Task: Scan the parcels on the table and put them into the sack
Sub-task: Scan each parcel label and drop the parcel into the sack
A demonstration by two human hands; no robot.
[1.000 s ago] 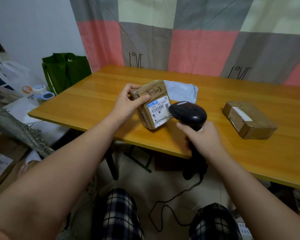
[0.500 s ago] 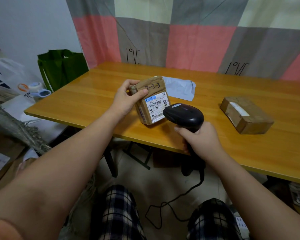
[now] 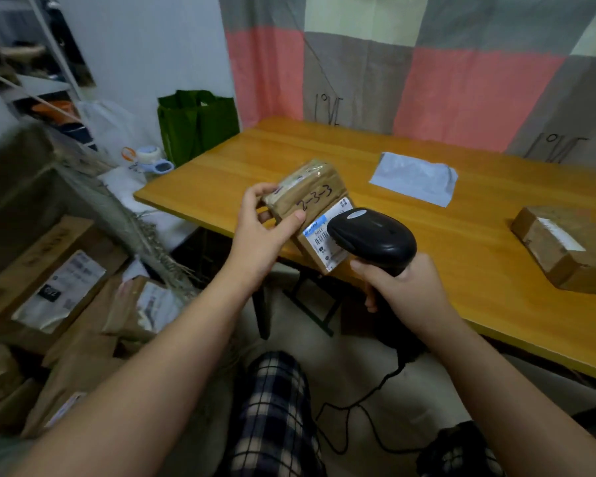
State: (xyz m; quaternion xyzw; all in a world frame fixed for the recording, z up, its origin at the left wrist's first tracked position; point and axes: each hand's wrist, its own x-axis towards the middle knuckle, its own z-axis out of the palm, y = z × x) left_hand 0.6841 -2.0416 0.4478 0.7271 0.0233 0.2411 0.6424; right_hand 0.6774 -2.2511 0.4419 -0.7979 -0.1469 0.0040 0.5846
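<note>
left hand (image 3: pixel 260 232) grips the parcel (image 3: pixel 310 201) above the table (image 3: pixel 461 235) edge, label facing the scanner (image 3: pixel 372 237) — right hand (image 3: pixel 405 294) wraps the scanner's handle, its head just beside the barcode — second parcel (image 3: pixel 565 247) lies well apart.

1 wide-angle view from the person's head, facing forward and down along both forearms. The left grip (image 3: pixel 258 235) and right grip (image 3: pixel 406 290) sit close, mid-frame. The table (image 3: pixel 461 235) extends beyond and right of them, with floor (image 3: pixel 461 401) below.
</note>
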